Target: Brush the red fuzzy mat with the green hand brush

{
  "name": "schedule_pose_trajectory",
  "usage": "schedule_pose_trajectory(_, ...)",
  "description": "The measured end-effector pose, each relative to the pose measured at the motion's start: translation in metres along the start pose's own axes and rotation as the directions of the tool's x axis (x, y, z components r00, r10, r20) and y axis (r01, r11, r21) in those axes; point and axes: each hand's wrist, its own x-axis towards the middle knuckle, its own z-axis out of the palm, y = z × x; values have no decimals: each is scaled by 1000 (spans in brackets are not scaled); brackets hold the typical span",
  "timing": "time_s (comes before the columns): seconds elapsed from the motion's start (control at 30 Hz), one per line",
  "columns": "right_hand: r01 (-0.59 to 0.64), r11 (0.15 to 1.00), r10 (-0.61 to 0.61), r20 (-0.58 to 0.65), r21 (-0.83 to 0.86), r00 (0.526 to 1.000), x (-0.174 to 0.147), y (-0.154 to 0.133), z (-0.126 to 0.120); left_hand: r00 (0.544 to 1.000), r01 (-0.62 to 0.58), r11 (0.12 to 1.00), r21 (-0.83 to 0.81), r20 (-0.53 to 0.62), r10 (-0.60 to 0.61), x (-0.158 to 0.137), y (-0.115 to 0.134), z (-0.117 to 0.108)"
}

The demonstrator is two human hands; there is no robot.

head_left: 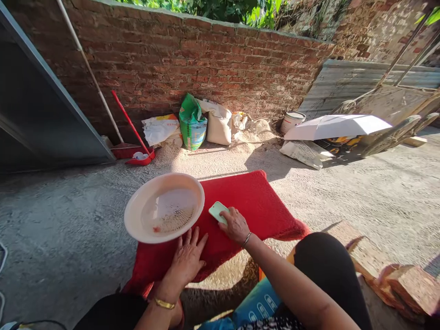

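My right hand (236, 224) is closed around a flat pale green oblong block (217, 209) with rounded corners and a small dark spot near its far end. It rests against a fuzzy red cloth (247, 197) spread over a low flat support, which the cloth hides. The block's underside is hidden. Fingers spread, my left hand (189, 256) lies flat on the cloth's near edge, just below a pale pink plastic basin (132, 213). The basin stands on the cloth's left part, holding what looks like clear water, with a small reddish spot near the bottom.
Behind, a brick wall (144, 64) runs across. Along its foot are a red dustpan (146, 159), a green sack (192, 123), a white sack (219, 123) and a bucket (292, 121). A white umbrella (337, 127) is at right. Bricks (371, 256) lie beside my right knee.
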Motion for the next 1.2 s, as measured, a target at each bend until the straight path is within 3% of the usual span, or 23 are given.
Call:
schedule_pose_trajectory(0.07, -101, 994, 100, -17, -39, 995, -4, 37, -10, 1000, 0, 1000, 6, 12, 0, 1, 1, 0)
schedule_pose_trajectory(0.13, -290, 953, 286, -53, -87, 957, -13, 88, -29, 1000, 2, 1000, 6, 24, -2, 1, 3, -2)
schedule_pose_trajectory(0.23, -606, 785, 595, -118, -128, 795, -32, 163, -62, 999, 16, 1000, 10, 36, -17, 0, 6, -4)
schedule_pose_trajectory(0.3, -727, 679, 707, -176, -105, 685, -45, 193, -76, 999, 22, 1000, 17, 41, -23, 0, 6, -5)
schedule_pose_trajectory(0.33, -745, 662, 721, -205, -76, 662, -51, 200, -78, 999, 23, 1000, 20, 43, -24, 0, 6, -5)
schedule_pose_trajectory(0.37, -734, 677, 709, -229, -41, 667, -55, 201, -77, 999, 24, 999, 24, 44, -25, 0, 6, -5)
schedule_pose_trajectory(0.43, -627, 778, 613, -250, 27, 750, -61, 188, -67, 998, 23, 999, 32, 50, -25, 1, 6, -5)
schedule_pose_trajectory(0.53, -339, 937, 350, -186, 90, 918, -65, 143, -39, 998, 16, 999, 49, 58, -19, 2, 5, -5)
schedule_pose_trajectory(0.63, -84, 992, 91, -75, 94, 993, -64, 98, -18, 998, 18, 997, 80, 61, -23, 4, 5, -5)
schedule_pose_trajectory(0.7, -22, 998, 25, -41, 55, 999, -64, 86, -16, 998, 22, 995, 95, 64, -28, 5, 5, -5)
schedule_pose_trajectory(0.8, -202, 979, 201, -43, -18, 979, -68, 110, -32, 998, 12, 994, 110, 58, -19, 5, 4, -4)
schedule_pose_trajectory(0.87, -443, 893, 438, -74, -79, 896, -75, 144, -49, 999, 4, 993, 118, 43, -9, 5, 4, -4)
schedule_pose_trajectory(0.93, -648, 750, 634, -138, -133, 761, -86, 178, -63, 1000, 1, 993, 117, 30, -4, 4, 4, -3)
schedule_pose_trajectory(1.0, -744, 652, 715, -205, -149, 668, -96, 199, -70, 1000, -1, 994, 109, 22, -1, 4, 4, -3)
schedule_pose_trajectory(1.03, -745, 652, 710, -228, -143, 666, -100, 202, -69, 1000, 1, 995, 104, 22, -3, 3, 5, -3)
schedule_pose_trajectory(1.07, -716, 685, 679, -240, -130, 693, -103, 200, -67, 1000, 3, 995, 98, 22, -5, 3, 5, -3)
schedule_pose_trajectory(1.13, -565, 820, 537, -222, -88, 814, -108, 185, -57, 1000, 8, 997, 82, 21, -10, 2, 6, -4)
schedule_pose_trajectory(1.2, -325, 945, 315, -159, -42, 936, -111, 165, -46, 1000, 14, 998, 56, 26, -15, 2, 6, -4)
